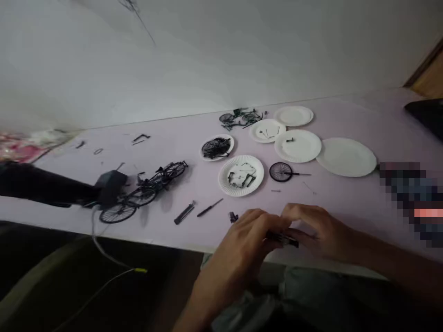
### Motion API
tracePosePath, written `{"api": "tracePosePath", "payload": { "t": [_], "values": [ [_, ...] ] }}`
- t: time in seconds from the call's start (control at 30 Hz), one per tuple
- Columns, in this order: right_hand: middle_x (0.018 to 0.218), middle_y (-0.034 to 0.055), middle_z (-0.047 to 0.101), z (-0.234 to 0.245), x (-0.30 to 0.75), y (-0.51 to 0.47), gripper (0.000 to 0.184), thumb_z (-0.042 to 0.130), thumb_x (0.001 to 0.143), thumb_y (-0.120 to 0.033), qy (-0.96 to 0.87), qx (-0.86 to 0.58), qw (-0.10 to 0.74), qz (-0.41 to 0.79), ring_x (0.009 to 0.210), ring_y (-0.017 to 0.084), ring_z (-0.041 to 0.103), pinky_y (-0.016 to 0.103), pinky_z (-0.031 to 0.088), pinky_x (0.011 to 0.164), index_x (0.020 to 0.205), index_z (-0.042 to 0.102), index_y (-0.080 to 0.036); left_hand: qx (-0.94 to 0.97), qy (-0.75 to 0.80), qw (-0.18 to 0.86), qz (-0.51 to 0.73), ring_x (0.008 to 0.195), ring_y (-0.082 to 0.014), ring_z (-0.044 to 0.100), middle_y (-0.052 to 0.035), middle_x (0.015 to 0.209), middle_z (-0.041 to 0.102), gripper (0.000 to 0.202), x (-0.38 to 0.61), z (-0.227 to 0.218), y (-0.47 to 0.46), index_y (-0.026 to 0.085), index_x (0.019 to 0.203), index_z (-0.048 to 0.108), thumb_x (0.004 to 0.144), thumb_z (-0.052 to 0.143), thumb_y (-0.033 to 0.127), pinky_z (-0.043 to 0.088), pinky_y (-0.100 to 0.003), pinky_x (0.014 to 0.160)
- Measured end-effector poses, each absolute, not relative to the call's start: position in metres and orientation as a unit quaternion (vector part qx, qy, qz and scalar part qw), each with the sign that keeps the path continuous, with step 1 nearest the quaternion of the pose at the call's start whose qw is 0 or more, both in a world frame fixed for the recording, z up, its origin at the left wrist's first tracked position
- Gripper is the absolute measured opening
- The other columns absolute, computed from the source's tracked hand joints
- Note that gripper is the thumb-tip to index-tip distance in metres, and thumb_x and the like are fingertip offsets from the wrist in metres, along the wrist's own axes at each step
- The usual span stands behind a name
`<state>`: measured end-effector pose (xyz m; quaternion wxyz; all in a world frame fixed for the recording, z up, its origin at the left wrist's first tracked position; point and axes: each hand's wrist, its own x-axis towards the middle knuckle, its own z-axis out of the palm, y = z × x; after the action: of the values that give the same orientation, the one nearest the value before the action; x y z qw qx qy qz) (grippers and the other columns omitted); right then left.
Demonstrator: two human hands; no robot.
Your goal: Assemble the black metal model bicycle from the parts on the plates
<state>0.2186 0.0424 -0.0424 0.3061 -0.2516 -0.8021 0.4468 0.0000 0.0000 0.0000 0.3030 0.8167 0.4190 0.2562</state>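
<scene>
Close to the table's front edge, my left hand (245,240) and my right hand (320,228) meet around a small dark part (289,240). Both hands have their fingers closed on it; they cover most of it, so its exact kind cannot be made out. Just beyond my left knuckles lies a little black piece (233,216). A miniature black spoked wheel (281,172) with a thin rod lies past my fingers, near a tiny pin (276,190). To the left are a small screwdriver (209,207) and a dark, flat, elongated piece (184,213).
Model bicycles (157,182) stand at left beside a black arm (51,184) with a cable (98,242). A ribbed paper plate (224,184) holds small parts; another plate (201,150) holds black wheels. More white plates (346,157) and a green model bicycle (241,118) lie toward the wall.
</scene>
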Motion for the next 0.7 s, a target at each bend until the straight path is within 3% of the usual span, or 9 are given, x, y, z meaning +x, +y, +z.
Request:
{"api": "tracePosePath", "payload": {
  "t": [0.3,0.5,0.7],
  "values": [
    [0.087,-0.0003,0.062,-0.04,0.21,0.045,0.011,0.058,0.094,-0.012,-0.81,-0.202,0.343,0.43,0.079,0.012,0.06,0.025,0.047,0.071,0.096,0.056,-0.022,0.762,0.446,0.374,0.283,0.095,-0.0124,0.059,0.0027,0.103,0.061,0.036,-0.005,-0.006,0.001,0.026,0.108,0.054,0.085,0.069,0.002,0.046,-0.024,0.082],
    [0.089,0.0031,0.063,-0.04,0.21,0.046,0.01,0.055,0.095,-0.01,-0.825,-0.169,0.351,0.409,0.082,0.013,0.06,0.026,0.047,0.071,0.097,0.06,-0.019,0.799,0.39,0.322,0.326,0.094,-0.0163,0.055,-0.0006,0.093,0.064,0.023,-0.008,-0.009,0.007,0.021,0.099,0.063,0.082,0.076,0.012,0.046,-0.029,0.083],
    [0.088,0.0038,0.065,-0.041,0.21,0.044,0.008,0.059,0.094,-0.011,-0.816,-0.186,0.35,0.42,0.08,0.013,0.062,0.027,0.048,0.071,0.095,0.063,-0.017,0.797,0.372,0.333,0.339,0.091,-0.0145,0.056,-0.0022,0.093,0.064,0.016,-0.009,-0.011,0.007,0.017,0.095,0.064,0.084,0.073,0.01,0.047,-0.027,0.078]
  ]
}}
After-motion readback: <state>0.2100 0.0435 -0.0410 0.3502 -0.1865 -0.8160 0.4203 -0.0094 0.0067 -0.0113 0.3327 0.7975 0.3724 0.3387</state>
